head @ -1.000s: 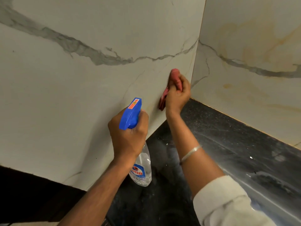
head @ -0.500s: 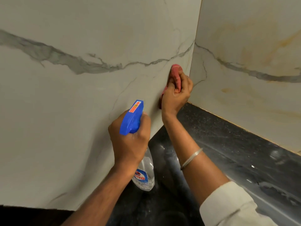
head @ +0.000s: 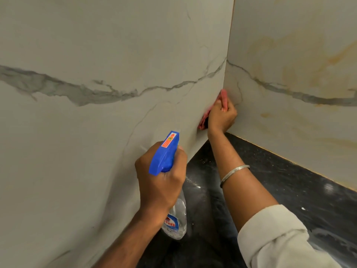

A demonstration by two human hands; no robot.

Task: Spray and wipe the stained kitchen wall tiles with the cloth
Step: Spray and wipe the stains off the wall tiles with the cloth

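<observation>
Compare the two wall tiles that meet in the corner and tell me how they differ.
The left tile is plain grey-white with grey veins; the right tile carries yellow-orange staining as well. The right hand presses the pink cloth against the left tile near the corner; nothing visibly touches the right tile. Both are marbled and stand on the black countertop.
</observation>
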